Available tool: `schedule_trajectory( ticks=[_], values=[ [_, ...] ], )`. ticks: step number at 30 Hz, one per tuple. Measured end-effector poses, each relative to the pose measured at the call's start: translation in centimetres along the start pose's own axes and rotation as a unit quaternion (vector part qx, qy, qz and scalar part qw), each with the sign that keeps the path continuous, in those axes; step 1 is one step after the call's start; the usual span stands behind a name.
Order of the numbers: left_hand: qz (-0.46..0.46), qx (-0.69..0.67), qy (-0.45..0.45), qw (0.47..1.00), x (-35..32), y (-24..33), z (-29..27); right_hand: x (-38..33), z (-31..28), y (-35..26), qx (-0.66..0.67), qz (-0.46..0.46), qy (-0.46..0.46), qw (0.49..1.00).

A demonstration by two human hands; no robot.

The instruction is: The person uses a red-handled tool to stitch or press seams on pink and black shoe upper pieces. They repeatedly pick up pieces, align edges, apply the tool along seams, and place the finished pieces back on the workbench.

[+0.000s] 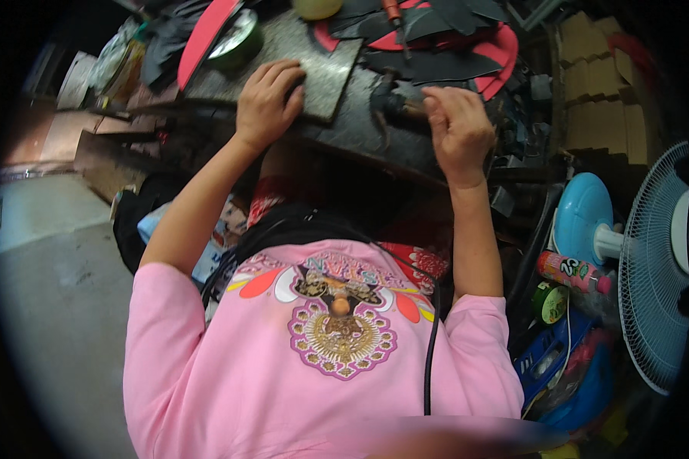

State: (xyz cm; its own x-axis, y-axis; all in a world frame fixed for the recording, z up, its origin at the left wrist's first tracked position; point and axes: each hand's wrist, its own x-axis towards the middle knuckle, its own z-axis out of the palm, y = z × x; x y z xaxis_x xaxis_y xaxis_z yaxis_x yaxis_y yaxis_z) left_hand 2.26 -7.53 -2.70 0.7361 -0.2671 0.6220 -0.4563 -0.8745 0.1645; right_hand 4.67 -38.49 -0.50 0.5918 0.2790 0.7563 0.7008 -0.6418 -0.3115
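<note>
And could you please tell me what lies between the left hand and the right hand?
In the head view, between the left hand and the right hand lie part of the grey slab, some dark benchtop and a hammer-like tool.

Between our left hand (pixel 270 103) and right hand (pixel 461 134) we've got a decent lane: bare slab (pixel 325 80), then a strip of dark bench (pixel 352 136) along the front edge. Main snag there is the black-headed tool (pixel 389 101) lying just beside our right hand; can't tell if we're touching it. Going farther in, the tape roll (pixel 237 42) and red curved piece (pixel 204 42) block us on the left, the black-and-red sheet pile (pixel 455 57) on the right. Out right, cardboard (pixel 593 96) and a fan (pixel 654 264) crowd us.
</note>
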Motion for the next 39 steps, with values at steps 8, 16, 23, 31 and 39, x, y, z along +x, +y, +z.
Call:
schedule_trajectory(
  ticks=[8, 16, 23, 31, 39],
  values=[
    [-0.014, 0.009, -0.026, 1.000, -0.5, 1.0, -2.4, 2.8, -3.4, -0.2, -0.003, -0.030, -0.167, 0.985],
    [-0.030, -0.001, -0.057, 0.998, -0.3, 1.0, -3.6, 5.2, -1.6, 0.8, 0.079, -0.049, -0.237, 0.967],
    [-0.065, -0.013, -0.086, 0.994, -0.9, 0.4, -4.1, 7.0, 0.6, 1.0, 0.160, -0.043, -0.302, 0.939],
    [-0.084, -0.008, -0.108, 0.991, -1.1, 0.0, -4.0, 6.5, 2.1, 2.8, 0.276, -0.031, -0.395, 0.876],
    [-0.078, 0.003, -0.126, 0.989, -1.4, -0.5, -3.6, 5.6, 3.5, 4.9, 0.351, 0.011, -0.420, 0.837]
  ],
)
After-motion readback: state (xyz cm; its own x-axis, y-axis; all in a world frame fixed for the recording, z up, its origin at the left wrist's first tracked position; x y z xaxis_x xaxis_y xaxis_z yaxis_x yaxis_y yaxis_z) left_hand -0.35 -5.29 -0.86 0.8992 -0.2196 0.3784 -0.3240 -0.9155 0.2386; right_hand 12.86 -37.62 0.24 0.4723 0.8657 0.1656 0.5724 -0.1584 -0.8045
